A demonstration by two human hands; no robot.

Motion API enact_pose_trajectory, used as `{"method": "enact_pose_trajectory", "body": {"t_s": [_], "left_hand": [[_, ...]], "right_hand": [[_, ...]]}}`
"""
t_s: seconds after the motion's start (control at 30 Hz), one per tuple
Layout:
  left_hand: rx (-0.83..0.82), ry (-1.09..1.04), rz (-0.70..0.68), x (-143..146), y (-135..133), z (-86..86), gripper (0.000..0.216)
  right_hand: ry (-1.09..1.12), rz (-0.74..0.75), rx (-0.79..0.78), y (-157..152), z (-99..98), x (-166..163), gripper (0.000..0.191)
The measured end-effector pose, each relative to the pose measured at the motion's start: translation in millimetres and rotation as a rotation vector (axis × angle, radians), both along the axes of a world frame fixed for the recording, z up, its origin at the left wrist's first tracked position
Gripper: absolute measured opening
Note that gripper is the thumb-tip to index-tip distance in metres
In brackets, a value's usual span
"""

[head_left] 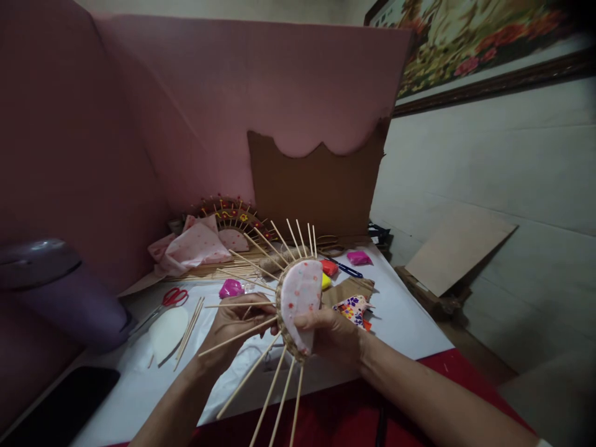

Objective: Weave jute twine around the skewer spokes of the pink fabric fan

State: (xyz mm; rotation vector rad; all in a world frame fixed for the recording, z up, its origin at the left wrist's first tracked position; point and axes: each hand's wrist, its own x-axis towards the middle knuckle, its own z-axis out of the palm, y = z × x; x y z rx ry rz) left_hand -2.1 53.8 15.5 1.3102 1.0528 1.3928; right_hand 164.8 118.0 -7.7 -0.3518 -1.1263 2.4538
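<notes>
A half-round fan piece covered in pale pink dotted fabric is held up over the table, its curved edge wrapped in twine. Several thin wooden sticks radiate from that edge. My right hand grips the piece near its straight side, thumb across the fabric. Behind the sticks, my left hand is closed with bent fingers close to the twine rim; what it pinches is hidden.
Red scissors, a white oval piece and loose sticks lie left. A purple bottle stands further left. Behind are pink cloth, a decorated fan and brown cardboard. A blue cutter lies right.
</notes>
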Motion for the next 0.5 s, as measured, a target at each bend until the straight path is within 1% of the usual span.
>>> {"method": "enact_pose_trajectory", "body": {"t_s": [0.2,0.37,0.5], "left_hand": [[0.019,-0.028,0.025,-2.6,2.5,-6.9,0.007],[0.025,0.004,-0.002,-2.2,2.4,-3.8,0.005],[0.005,-0.053,0.012,0.0,3.6,-4.3,0.007]], "right_hand": [[0.0,-0.024,0.012,1.0,-2.2,-1.0,0.029],[0.006,-0.021,0.027,1.5,-1.3,-0.2,0.031],[-0.01,-0.079,-0.002,-0.7,-2.8,0.3,0.028]]}}
